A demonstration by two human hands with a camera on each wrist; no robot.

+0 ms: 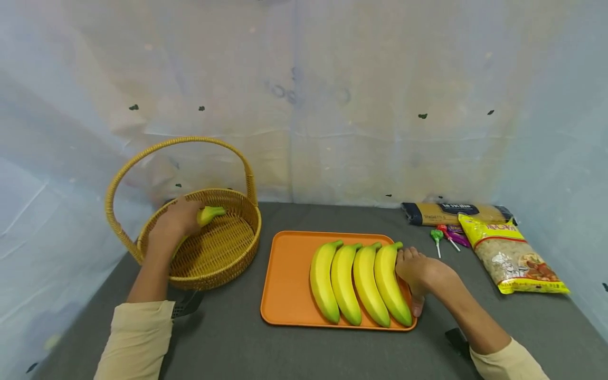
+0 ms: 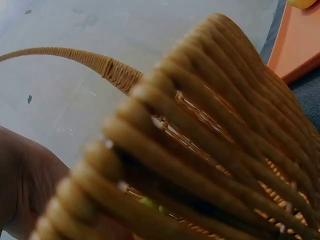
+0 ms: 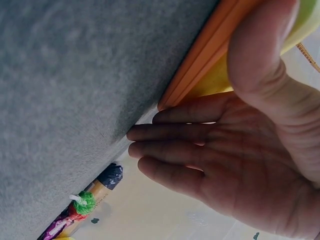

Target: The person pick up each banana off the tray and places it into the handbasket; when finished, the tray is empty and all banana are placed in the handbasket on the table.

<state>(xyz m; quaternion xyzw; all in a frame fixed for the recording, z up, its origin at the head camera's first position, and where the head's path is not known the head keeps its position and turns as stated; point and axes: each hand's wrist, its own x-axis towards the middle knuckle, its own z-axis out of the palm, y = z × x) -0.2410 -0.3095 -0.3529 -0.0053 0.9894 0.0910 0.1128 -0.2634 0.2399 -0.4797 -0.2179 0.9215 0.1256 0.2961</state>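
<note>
My left hand (image 1: 178, 219) reaches over the rim into the wicker basket (image 1: 237, 269), gripping a banana (image 1: 209, 214) whose green stem end sticks out past the fingers. In the left wrist view the basket's woven side (image 2: 200, 100) covers most of that hand and the banana. My right hand (image 1: 423, 272) is at the right edge of the orange tray (image 1: 290, 274), beside the rightmost of several yellow bananas (image 1: 391, 285) lying side by side. In the right wrist view its fingers (image 3: 175, 150) are straight and the palm is bare, with the thumb near the tray rim.
Back right on the grey table lie a spaghetti pack (image 1: 437, 214), a green lollipop (image 1: 437, 236), a red lollipop (image 1: 444, 229), a purple wrapped sweet (image 1: 459, 237) and a yellow food bag (image 1: 513, 258). The basket's tall handle (image 1: 190, 140) arches upward. White sheeting (image 1: 332, 158) stands behind the table.
</note>
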